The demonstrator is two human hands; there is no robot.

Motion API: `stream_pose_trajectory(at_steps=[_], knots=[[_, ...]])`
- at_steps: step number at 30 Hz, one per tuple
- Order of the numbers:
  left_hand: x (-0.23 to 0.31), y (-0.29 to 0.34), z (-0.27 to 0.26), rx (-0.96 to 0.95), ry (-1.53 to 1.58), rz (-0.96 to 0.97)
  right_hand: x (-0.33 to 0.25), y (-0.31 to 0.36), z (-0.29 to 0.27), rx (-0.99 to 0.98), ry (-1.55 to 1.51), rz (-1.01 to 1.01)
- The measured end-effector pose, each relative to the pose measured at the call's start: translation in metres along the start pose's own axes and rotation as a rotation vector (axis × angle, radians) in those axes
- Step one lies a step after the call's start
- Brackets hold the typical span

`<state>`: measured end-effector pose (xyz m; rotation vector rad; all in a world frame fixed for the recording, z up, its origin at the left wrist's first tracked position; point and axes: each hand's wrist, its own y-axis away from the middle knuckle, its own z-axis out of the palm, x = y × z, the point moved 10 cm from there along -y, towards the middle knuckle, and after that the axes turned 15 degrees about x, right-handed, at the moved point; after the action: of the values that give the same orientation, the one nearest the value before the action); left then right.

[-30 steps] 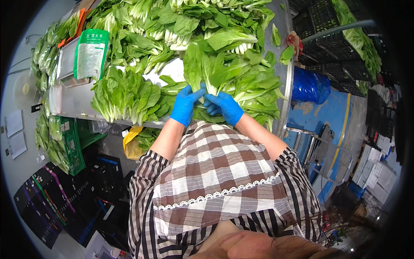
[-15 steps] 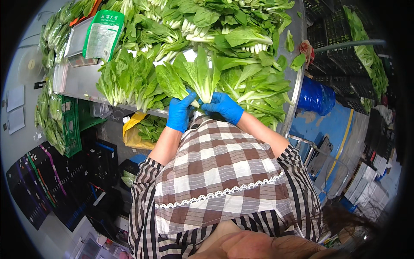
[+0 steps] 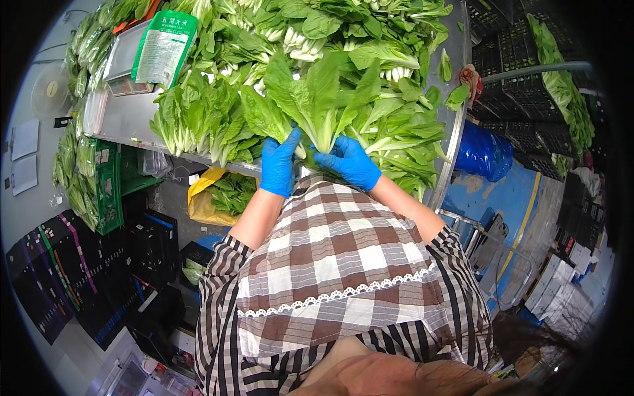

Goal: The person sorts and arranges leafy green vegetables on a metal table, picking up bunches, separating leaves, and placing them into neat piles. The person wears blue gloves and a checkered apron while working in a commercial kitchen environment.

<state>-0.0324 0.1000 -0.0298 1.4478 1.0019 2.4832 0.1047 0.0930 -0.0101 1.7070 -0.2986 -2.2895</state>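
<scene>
Both my hands wear blue gloves at the near edge of the table. In my right hand (image 3: 351, 162), thumb and fingers are closed round the white base of a leafy green (image 3: 316, 109), its broad leaves fanned upward. My left hand (image 3: 279, 164) is closed on the pale stalk of another leafy green (image 3: 264, 120), leaning left beside the first one. The two bases are close together in front of my apron. A row of leafy greens (image 3: 191, 122) lies left of my hands, and a looser heap (image 3: 403, 142) lies to the right.
More greens (image 3: 317, 26) cover the far part of the metal table (image 3: 122, 125). A green and white packet (image 3: 165, 49) stands on a scale at far left. Below the edge are a yellow bag (image 3: 206, 198) and a green crate (image 3: 109, 191). Black crates (image 3: 528, 92) stand at right.
The leaves held in my right hand have spread wider and shifted slightly right. Both hands have moved a little, staying close together at the stalk bases.
</scene>
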Motion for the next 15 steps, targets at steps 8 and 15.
stream_pose_trajectory(at_steps=[8, 15], knots=[[-0.026, -0.007, 0.019, -0.220, -0.055, -0.118, 0.014, -0.001, -0.010, -0.112, 0.446, -0.083], [-0.019, 0.002, 0.026, -0.069, -0.055, -0.062, -0.022, 0.002, -0.018, 0.118, 0.735, -0.220]])
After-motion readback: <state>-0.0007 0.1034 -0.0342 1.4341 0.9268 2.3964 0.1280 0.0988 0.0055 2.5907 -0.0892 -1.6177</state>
